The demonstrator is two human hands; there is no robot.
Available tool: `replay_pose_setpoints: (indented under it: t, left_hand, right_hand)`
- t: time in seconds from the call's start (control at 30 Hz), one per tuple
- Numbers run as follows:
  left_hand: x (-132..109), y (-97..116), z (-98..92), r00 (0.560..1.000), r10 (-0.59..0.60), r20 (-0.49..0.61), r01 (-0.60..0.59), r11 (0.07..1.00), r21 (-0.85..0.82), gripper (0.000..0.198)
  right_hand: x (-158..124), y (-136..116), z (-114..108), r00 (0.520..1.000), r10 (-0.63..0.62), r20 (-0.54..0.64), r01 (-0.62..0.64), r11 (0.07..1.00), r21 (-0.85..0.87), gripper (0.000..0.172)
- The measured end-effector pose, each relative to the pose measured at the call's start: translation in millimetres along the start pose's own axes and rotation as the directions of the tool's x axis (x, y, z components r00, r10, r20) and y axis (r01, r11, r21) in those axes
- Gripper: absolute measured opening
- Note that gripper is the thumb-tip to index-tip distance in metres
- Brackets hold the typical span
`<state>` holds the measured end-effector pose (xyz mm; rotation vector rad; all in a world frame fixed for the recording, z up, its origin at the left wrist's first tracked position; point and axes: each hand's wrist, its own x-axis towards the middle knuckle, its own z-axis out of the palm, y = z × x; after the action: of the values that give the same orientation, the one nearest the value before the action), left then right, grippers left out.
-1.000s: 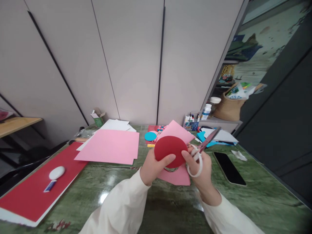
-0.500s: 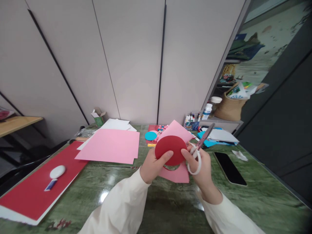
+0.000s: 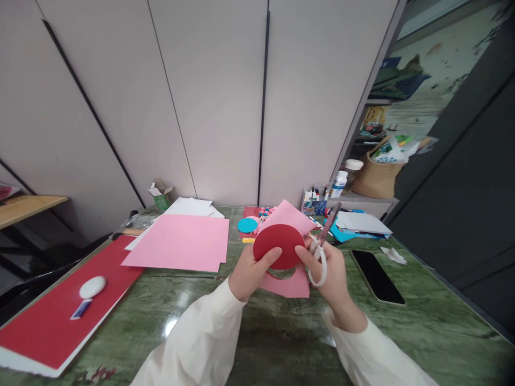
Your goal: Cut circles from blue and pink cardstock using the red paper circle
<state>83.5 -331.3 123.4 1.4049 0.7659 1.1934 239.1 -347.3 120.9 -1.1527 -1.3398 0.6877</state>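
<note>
My left hand (image 3: 249, 273) pinches a red paper circle (image 3: 277, 245) together with a pink paper piece (image 3: 287, 286) behind it, thumb on the red face. My right hand (image 3: 332, 273) grips white-handled scissors (image 3: 321, 251), fingers through the loops, blades pointing up and away at the paper's right edge. Both hands are raised above the green marble table (image 3: 422, 327).
Large pink sheets (image 3: 181, 241) and white sheets lie at the back left. A red sheet (image 3: 52, 311) at left carries a white oval object (image 3: 92, 287) and a small blue tube. A black phone (image 3: 376, 276) lies right, near blue scraps, a pen holder and a basket.
The scissors' blades have swung from pointing right to more upright, closer to the paper. Both hands and the papers shifted slightly left.
</note>
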Motion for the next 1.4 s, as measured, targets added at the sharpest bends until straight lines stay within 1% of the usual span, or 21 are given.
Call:
replay_pose_setpoints:
  t: [0.1,0.2,0.27,0.37,0.47,0.57,0.63,0.73,0.77,0.83,0.9,0.97,1.03,1.17,1.3,1.4]
  left_hand:
    - [2.8,0.6,-2.8,1.000,0.016,0.016,-0.016,1.000,0.005,0.028]
    - [5.2,0.1,-4.9,0.999,-0.002,0.054,0.000,1.000,0.024,0.029]
    - [6.1,-1.2,-5.8,0.997,-0.011,0.082,0.008,0.999,0.039,0.030]
    - [6.9,-3.3,-6.5,0.996,0.022,0.087,-0.028,0.997,0.074,0.029]
    - [7.8,-4.4,-6.5,0.997,0.057,0.060,-0.066,0.983,0.173,0.029]
    - [8.9,-4.5,-6.9,0.998,0.055,0.024,-0.060,0.963,0.264,0.028]
    - [9.9,-4.7,-9.0,0.998,0.055,-0.015,-0.049,0.964,0.262,0.028]
    - [12.3,-4.5,-16.3,0.993,0.069,-0.099,-0.049,0.980,0.191,0.030]
    - [13.1,-4.1,-19.5,0.990,0.075,-0.123,-0.054,0.985,0.164,0.031]
    - [14.2,-2.7,-25.7,0.984,0.084,-0.160,-0.066,0.991,0.117,0.032]
    - [14.4,-0.7,-29.9,0.977,0.090,-0.192,-0.076,0.994,0.077,0.033]
    - [13.9,1.2,-31.5,0.970,0.095,-0.225,-0.086,0.995,0.048,0.033]
    - [13.2,2.4,-31.2,0.963,0.108,-0.247,-0.099,0.994,0.050,0.033]
    - [12.5,3.3,-29.6,0.959,0.135,-0.251,-0.115,0.989,0.096,0.032]
    - [11.0,4.4,-29.9,0.974,0.106,-0.201,-0.085,0.990,0.110,0.031]
    - [9.0,5.8,-30.1,0.985,0.074,-0.156,-0.054,0.990,0.128,0.031]
  right_hand:
    - [3.7,-3.5,-5.6,0.998,0.011,0.065,-0.012,1.000,0.008,0.021]
    - [5.6,-8.0,-11.1,0.993,0.038,0.112,-0.042,0.999,0.034,0.017]
    - [5.7,-10.3,-13.7,0.992,0.043,0.121,-0.047,0.998,0.030,0.016]
    - [5.1,-11.4,-14.9,0.992,0.036,0.125,-0.038,0.999,0.011,0.015]
    - [5.0,-10.4,-13.3,0.993,0.027,0.119,-0.026,1.000,-0.009,0.015]
    - [6.3,-9.6,-12.3,0.993,0.017,0.118,-0.014,0.999,-0.034,0.016]
    - [7.2,-10.5,-15.0,0.991,0.016,0.131,-0.009,0.999,-0.052,0.017]
    - [7.4,-15.0,-25.4,0.984,0.039,0.174,-0.025,0.996,-0.086,0.019]
    - [7.1,-17.4,-29.9,0.975,0.056,0.214,-0.035,0.994,-0.103,0.021]
    - [6.4,-23.5,-38.7,0.938,0.095,0.334,-0.040,0.985,-0.167,0.021]
    - [5.9,-29.9,-44.9,0.893,0.101,0.438,0.013,0.969,-0.249,0.019]
    - [5.8,-34.6,-47.5,0.860,0.090,0.503,0.083,0.947,-0.311,0.018]
    - [5.8,-36.1,-47.2,0.832,0.093,0.546,0.123,0.930,-0.346,0.021]
    - [4.6,-31.5,-43.5,0.790,0.151,0.595,0.104,0.922,-0.373,0.032]
    - [4.2,-29.3,-42.0,0.740,0.179,0.648,0.043,0.949,-0.312,0.036]
    - [5.5,-30.2,-41.7,0.725,0.182,0.664,0.009,0.962,-0.273,0.037]
